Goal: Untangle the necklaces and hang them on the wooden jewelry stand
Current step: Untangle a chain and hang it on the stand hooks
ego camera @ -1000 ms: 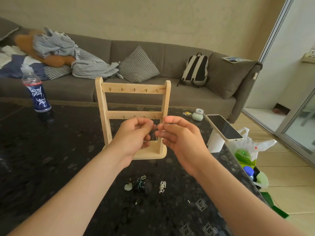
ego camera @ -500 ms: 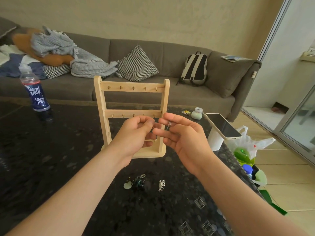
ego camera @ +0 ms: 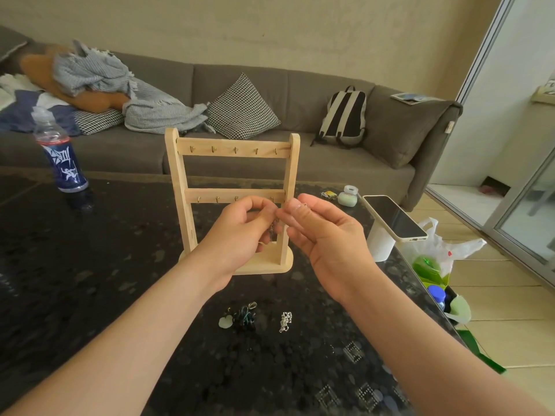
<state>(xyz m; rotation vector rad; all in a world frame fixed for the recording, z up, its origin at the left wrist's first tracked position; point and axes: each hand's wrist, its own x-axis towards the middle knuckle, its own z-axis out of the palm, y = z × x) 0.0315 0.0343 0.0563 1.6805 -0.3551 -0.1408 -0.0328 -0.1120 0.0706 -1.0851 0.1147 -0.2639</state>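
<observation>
Necklace (ego camera: 272,229) held before the wooden jewelry stand (ego camera: 231,151)
It is pinched between the left hand (ego camera: 240,232) and right hand (ego camera: 327,235), in front of the lower bar; a dark tangle (ego camera: 244,316) and a silver chain (ego camera: 285,321) are seen on the surface (ego camera: 90,265)

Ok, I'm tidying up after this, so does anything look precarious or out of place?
Yes: the phone lies tilted across a white cylinder, overhanging it, at the right edge of the dark table, so a knock could tip it off. The wooden stand stands upright.
</observation>
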